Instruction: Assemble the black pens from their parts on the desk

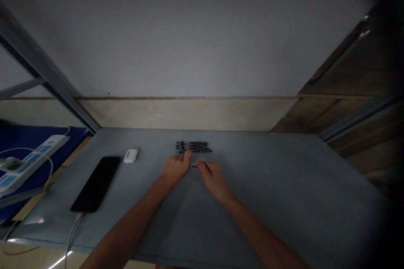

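Observation:
Several dark pens (193, 144) lie side by side in a row on the grey table (277, 185), just beyond my hands. My left hand (177, 167) is closed, its thumb pointing up toward the row. To its right, my right hand (212, 174) is closed around a dark pen (195, 166). The pen's thin end shows in the small gap between the two hands. Whether my left fingers also grip that pen is too small to make out.
A black phone (96, 185) with a cable lies at the left, beside a white earbud case (131, 155). Further left, a white power strip (33, 162) rests on a blue surface. Metal frame posts stand at both sides, and a wall rises behind the table.

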`<control>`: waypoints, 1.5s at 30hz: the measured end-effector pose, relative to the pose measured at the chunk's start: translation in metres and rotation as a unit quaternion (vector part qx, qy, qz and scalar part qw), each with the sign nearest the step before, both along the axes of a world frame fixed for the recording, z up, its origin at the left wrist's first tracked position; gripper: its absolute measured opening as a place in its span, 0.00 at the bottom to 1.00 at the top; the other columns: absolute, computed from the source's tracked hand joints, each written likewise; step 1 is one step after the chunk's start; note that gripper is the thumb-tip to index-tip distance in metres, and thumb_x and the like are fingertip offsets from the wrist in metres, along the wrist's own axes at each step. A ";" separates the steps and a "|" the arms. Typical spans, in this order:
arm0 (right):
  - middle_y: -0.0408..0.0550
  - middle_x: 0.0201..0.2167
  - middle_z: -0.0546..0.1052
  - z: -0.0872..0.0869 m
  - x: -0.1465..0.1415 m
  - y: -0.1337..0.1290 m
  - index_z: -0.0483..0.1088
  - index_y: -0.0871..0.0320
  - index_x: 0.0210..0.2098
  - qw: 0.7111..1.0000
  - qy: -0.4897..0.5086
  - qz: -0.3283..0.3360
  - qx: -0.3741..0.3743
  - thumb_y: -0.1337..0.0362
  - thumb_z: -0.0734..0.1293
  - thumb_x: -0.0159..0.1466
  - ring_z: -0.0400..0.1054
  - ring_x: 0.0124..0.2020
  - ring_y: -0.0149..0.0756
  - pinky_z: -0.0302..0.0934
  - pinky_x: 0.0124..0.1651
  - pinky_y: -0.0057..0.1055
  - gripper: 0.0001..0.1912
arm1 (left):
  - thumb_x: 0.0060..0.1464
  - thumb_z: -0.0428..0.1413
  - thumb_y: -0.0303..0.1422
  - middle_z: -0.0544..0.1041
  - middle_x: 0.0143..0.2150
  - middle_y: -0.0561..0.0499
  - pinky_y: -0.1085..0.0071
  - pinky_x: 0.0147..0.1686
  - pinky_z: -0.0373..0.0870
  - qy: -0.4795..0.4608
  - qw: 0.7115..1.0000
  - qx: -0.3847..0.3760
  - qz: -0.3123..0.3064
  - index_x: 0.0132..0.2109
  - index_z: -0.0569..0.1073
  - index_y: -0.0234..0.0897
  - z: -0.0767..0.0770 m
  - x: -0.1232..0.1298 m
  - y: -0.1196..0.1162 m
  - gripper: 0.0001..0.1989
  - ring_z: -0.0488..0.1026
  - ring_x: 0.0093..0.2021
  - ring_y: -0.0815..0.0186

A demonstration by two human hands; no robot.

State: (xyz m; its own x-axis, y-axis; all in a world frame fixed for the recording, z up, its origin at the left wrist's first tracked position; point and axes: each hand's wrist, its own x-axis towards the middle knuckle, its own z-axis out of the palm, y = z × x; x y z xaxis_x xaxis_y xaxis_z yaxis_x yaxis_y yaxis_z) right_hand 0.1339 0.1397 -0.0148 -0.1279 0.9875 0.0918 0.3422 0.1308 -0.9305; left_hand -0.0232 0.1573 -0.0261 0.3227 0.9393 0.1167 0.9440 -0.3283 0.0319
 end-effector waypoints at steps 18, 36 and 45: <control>0.43 0.24 0.69 0.004 0.030 0.031 0.65 0.56 0.26 0.977 0.172 -0.121 0.017 0.42 0.60 0.63 0.62 0.26 0.33 0.58 0.29 0.28 0.24 | 0.65 0.47 0.38 0.76 0.32 0.51 0.74 0.33 0.64 -0.385 0.916 -0.104 -0.055 0.42 0.73 0.33 0.015 0.004 -0.011 0.14 0.71 0.31 0.68; 0.38 0.20 0.48 0.025 0.029 0.020 0.50 0.53 0.21 0.843 0.516 0.045 -0.142 0.47 0.52 0.66 0.45 0.22 0.35 0.52 0.29 0.34 0.23 | 0.66 0.44 0.40 0.68 0.25 0.53 0.72 0.30 0.57 -0.361 0.916 -0.150 -0.090 0.29 0.66 0.37 0.013 0.019 -0.023 0.19 0.63 0.26 0.69; 0.38 0.21 0.47 0.031 0.028 0.018 0.52 0.54 0.21 0.805 0.569 0.068 -0.155 0.48 0.53 0.67 0.43 0.23 0.33 0.49 0.29 0.33 0.23 | 0.65 0.44 0.40 0.65 0.23 0.55 0.73 0.28 0.56 -0.422 0.883 -0.180 -0.095 0.29 0.67 0.35 0.014 0.020 -0.024 0.19 0.63 0.25 0.70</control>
